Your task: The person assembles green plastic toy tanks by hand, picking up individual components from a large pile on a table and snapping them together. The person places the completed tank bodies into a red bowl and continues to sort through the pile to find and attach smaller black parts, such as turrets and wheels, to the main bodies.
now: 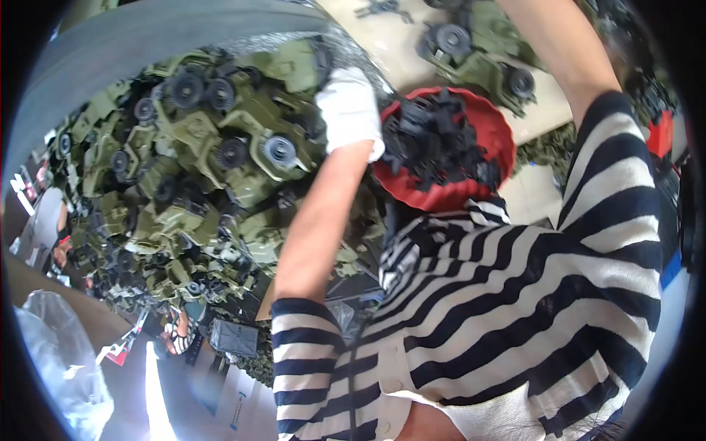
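Observation:
My left hand [349, 110], in a white glove, reaches forward into a big heap of olive-green toy military vehicles [206, 162] with black wheels. It rests at the heap's right edge, its fingers hidden, so what it grips is unclear. Right of the glove sits a red bowl [441, 197] filled with small black plastic parts [437, 140]. My right forearm [566, 51] rises to the upper edge, and that hand is out of the picture. My black-and-white striped sleeves and top fill the lower right.
A grey rim [147, 37] curves behind the heap. More green toy vehicles [478, 59] lie on a pale board beyond the bowl. A clear plastic bag [51, 360] sits at lower left, near a dark box [234, 336].

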`<state>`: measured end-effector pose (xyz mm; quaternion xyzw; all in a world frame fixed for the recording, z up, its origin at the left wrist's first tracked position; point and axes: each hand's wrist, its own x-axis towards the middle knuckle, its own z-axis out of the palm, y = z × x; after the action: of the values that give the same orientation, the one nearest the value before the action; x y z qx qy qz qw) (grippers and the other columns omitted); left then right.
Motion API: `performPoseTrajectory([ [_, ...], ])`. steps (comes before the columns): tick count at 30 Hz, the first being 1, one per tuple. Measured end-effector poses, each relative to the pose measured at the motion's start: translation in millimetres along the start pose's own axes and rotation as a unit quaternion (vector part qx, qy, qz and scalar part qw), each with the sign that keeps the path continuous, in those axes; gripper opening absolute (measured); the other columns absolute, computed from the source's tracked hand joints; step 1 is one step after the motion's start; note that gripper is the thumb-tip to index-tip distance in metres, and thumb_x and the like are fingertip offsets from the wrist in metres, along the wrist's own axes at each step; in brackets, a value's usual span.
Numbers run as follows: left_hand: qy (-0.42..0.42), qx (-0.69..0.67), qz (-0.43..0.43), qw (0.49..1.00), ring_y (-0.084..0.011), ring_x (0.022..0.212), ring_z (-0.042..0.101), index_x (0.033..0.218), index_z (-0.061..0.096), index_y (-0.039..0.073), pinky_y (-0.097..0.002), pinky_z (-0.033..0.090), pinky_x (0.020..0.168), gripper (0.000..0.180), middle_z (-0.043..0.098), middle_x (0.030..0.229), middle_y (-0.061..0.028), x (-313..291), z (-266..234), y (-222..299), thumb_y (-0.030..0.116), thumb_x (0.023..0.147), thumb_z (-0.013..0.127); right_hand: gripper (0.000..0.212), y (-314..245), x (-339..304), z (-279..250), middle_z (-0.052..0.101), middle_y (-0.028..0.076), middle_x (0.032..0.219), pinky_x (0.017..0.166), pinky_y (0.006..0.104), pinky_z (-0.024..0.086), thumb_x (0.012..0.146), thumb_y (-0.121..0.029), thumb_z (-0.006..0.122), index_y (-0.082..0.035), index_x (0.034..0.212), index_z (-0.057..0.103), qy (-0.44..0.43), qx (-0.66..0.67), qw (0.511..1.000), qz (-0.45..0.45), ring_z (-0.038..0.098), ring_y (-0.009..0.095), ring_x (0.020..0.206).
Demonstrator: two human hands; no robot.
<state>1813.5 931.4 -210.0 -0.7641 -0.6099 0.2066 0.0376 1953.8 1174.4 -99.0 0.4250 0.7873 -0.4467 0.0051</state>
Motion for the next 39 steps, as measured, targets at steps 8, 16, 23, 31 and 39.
performPoseTrajectory([
  [8, -0.008, -0.38, -0.018, 0.925, -0.0406, 0.096, 0.067, 0.118, 0.064, 0.003, -0.0471, 0.053, 0.087, 0.037, 0.068, 0.105, -0.0236, -46.9, -96.4, -20.7, 0.01, 0.083, 0.058, 0.037, 52.0, -171.3, 79.3, 0.07, 0.009, 0.092, 0.07, 0.0334, 0.055, 0.088, -0.034, 0.069, -0.006, 0.111, 0.068, -0.261, 0.144, 0.954, -0.013, 0.067, 0.018, 0.086],
  [16, -0.006, -0.19, 0.033, 0.981, -0.0333, 0.105, 0.063, 0.123, 0.063, 0.007, -0.0458, 0.05, 0.092, 0.053, 0.066, 0.11, -0.0163, -35.6, -118.8, -80.5, 0.037, 0.081, 0.077, 0.036, -17.8, -147.7, 77.3, 0.072, 0.017, 0.086, 0.075, 0.0426, 0.054, 0.089, -0.037, 0.062, -0.004, 0.097, 0.073, -0.195, 0.06, 0.979, 0.011, 0.068, 0.032, 0.081],
  [23, -0.082, 0.115, 0.075, 0.987, -0.025, 0.107, 0.063, 0.116, 0.069, 0.013, -0.0486, 0.022, 0.118, 0.041, 0.069, 0.109, -0.0084, 15.3, -96.6, -148.3, 0.031, 0.08, 0.075, 0.037, -77.4, -12.8, 191.7, 0.067, 0.019, 0.109, 0.088, 0.0442, 0.052, 0.096, -0.022, 0.051, -0.001, 0.126, 0.057, 0.233, 0.088, 0.965, -0.087, 0.065, 0.035, 0.102],
  [31, 0.042, 0.029, 0.103, 0.993, -0.029, 0.105, 0.063, 0.105, 0.068, 0.006, -0.0456, 0.025, 0.117, 0.026, 0.067, 0.104, -0.0137, -16.2, -92.6, -147.7, 0.026, 0.088, 0.065, 0.031, -89.9, 115.9, 188.9, 0.069, 0.019, 0.117, 0.09, 0.0455, 0.051, 0.091, -0.015, 0.052, -0.002, 0.116, 0.067, 0.175, 0.082, 0.981, 0.024, 0.066, 0.032, 0.104],
  [39, 0.064, -0.018, 0.084, 0.994, -0.0332, 0.113, 0.058, 0.108, 0.068, 0.004, -0.0453, 0.026, 0.116, 0.03, 0.066, 0.102, -0.0143, -24.6, -81.0, -155.7, 0.025, 0.087, 0.065, 0.028, -89.6, 163.6, 220.0, 0.068, 0.018, 0.118, 0.091, 0.0445, 0.051, 0.091, -0.014, 0.053, -0.004, 0.112, 0.068, 0.249, -0.083, 0.965, 0.021, 0.065, 0.032, 0.105],
])
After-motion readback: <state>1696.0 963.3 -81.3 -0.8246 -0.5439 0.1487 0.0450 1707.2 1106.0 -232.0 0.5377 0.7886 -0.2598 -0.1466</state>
